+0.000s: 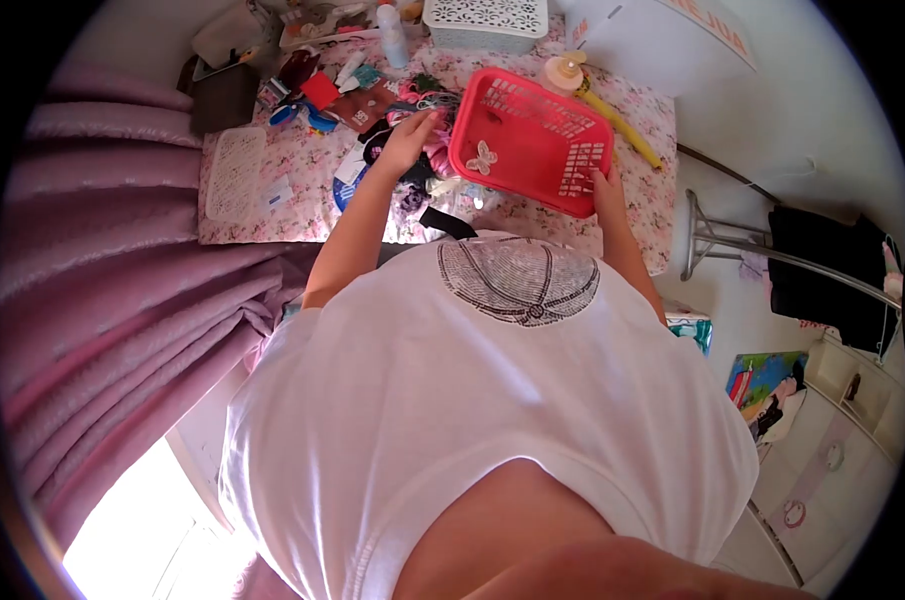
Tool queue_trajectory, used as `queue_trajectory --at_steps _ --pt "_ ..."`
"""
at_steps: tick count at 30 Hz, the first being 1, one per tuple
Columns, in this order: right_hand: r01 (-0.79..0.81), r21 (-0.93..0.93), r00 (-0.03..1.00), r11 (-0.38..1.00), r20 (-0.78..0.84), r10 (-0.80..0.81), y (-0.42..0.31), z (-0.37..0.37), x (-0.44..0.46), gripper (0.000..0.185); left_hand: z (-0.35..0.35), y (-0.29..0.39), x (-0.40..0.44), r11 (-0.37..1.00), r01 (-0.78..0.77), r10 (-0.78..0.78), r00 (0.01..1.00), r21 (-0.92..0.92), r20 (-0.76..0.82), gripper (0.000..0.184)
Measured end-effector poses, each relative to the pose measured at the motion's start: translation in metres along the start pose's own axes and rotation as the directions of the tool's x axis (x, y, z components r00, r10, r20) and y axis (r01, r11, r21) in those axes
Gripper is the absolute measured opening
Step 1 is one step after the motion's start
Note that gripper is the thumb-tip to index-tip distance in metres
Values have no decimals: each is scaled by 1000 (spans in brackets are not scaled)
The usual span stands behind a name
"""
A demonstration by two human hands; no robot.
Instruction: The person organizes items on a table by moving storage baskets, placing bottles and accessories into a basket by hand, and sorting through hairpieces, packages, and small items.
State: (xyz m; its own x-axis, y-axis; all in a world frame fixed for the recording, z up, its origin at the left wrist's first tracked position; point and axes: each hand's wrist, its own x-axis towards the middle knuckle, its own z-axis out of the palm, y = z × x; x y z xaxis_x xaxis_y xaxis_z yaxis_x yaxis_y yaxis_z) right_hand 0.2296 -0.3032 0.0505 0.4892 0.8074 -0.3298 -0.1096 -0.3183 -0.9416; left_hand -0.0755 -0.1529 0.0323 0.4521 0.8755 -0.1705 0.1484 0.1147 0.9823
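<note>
A red plastic basket (522, 165) with slotted sides is tilted at the table's near edge, its inside facing me. My right hand (608, 192) grips its right rim, the fingers partly hidden by the wall. A pale butterfly-shaped piece (482, 157) lies inside the basket. My left hand (409, 143) is over a tangled pile of small soft items (437, 145), pink, black and grey, left of the basket. Its fingers are stretched out, and I see nothing held in them. A black strap (448, 222) hangs at the table edge.
The floral-covered table (307, 205) also carries a white lattice tray (235, 175), blue scissors-like handles (302, 117), a spray bottle (392, 38), a lidded white basket (485, 20), a pump bottle (562, 73) and a yellow stick (622, 125). A purple curtain (122, 230) borders the left.
</note>
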Motion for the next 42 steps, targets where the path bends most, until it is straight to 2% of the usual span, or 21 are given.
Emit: queue_trajectory --at_steps 2,4,6,9,11,12,14,16,17,21,24,25,26,28,29,31,33,35,38,39,42 --pt "5 -64 998 998 -57 -9 27 -29 6 31 19 -7 5 922 -176 212 975 344 -68 30" --pt "-16 -51 998 999 -67 13 42 -53 9 31 38 -1 2 641 -322 444 896 697 5 30" --pt "-39 -58 996 998 -82 34 46 -73 8 32 54 2 -3 433 -360 447 882 826 150 50" --pt "-97 -90 991 991 -104 88 47 -96 8 32 78 9 -4 250 -250 440 890 935 120 72" --pt "-164 -98 982 982 -108 153 54 -108 14 31 80 8 4 282 -86 241 970 956 16 81" --pt "-126 -163 987 979 -124 106 57 -110 16 31 80 7 9 284 -1 137 990 959 -39 86" --pt "-54 -292 989 955 -145 11 62 -109 19 31 73 0 22 235 26 0 1000 972 -27 72" --pt "-74 -344 988 936 -153 22 58 -104 23 32 67 -4 32 216 56 -177 984 975 -17 65" --pt "-83 -368 987 926 -156 27 57 -101 24 32 66 -6 34 220 54 -120 992 974 -28 52" --pt "-6 -709 962 705 -196 -188 47 -84 28 41 56 8 37 671 -47 160 984 740 -82 34" --pt "46 -852 948 522 -127 -292 30 -69 27 49 45 9 50 938 -203 243 963 281 -114 29" --pt "50 -872 939 487 -125 -320 21 -59 25 54 45 27 45 997 -25 16 992 -72 -127 24" --pt "52 -891 929 452 -122 -348 17 -49 23 58 48 46 39 966 -3 -47 981 -260 -186 19" --pt "172 -937 886 305 12 -463 20 -32 26 62 39 50 42 833 99 -212 966 -544 -150 18" --pt "226 -948 855 224 82 -512 20 -21 28 64 30 41 50 814 122 -193 979 -567 -66 17" --pt "429 -830 848 356 233 -476 3 7 24 69 28 60 43 697 184 -218 975 -693 39 17" --pt "656 -521 754 546 410 -514 -21 45 20 77 28 89 29 609 239 -224 967 -756 126 23" --pt "763 -299 641 573 462 -613 -52 85 6 89 27 111 21 530 249 -176 967 -811 182 26" --pt "662 136 626 737 441 -643 -66 130 10 76 26 120 21 417 234 -123 972 -878 201 27" --pt "641 155 649 751 412 -639 -63 138 16 58 25 121 20 426 215 -128 976 -879 176 27" --pt "457 178 783 871 384 -490 -47 148 41 41 18 116 17 480 214 -137 976 -851 168 27"
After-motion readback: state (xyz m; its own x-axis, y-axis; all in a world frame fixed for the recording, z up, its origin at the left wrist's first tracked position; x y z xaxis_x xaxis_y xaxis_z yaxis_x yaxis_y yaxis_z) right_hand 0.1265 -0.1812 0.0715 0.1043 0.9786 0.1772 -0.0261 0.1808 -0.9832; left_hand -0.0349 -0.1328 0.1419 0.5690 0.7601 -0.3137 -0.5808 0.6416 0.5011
